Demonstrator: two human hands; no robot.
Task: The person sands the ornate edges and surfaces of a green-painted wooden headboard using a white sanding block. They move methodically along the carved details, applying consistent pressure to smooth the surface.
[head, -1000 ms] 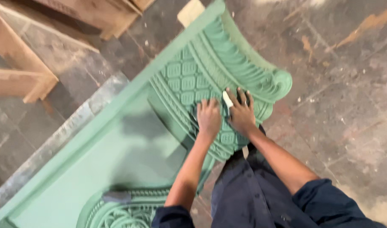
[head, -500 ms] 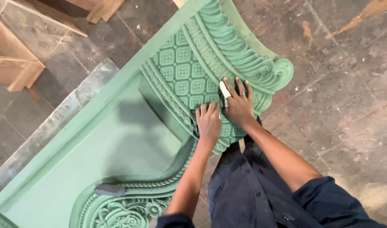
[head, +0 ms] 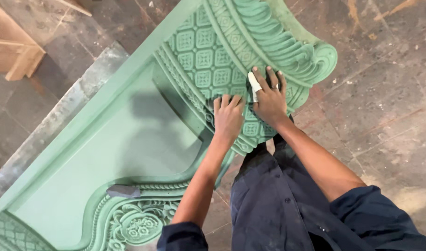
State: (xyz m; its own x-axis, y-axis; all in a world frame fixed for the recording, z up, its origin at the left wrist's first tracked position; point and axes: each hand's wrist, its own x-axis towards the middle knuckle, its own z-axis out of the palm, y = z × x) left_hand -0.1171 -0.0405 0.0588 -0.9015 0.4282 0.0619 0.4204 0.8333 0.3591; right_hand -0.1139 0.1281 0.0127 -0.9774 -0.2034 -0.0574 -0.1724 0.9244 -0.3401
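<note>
Here, right of frame centre, the right hand (head: pixel 269 100) presses a folded white sanding pad (head: pixel 254 85) onto the green carved panel (head: pixel 129 139); the left hand (head: pixel 228 118) lies flat, empty, bracing; further rubbing likely needs steady pressure.

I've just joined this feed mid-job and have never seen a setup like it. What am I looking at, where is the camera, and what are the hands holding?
There is no machine: a person works bare-handed, and the one camera sits on their head, looking down. A large green carved panel, with lattice squares and scrolls, lies over a stone floor. The left hand rests flat on the lattice carving. The right hand presses a small pale folded piece, possibly sandpaper, against the carving. A small dark block lies on the panel's flat part. Wooden frames stand upper left.
</note>
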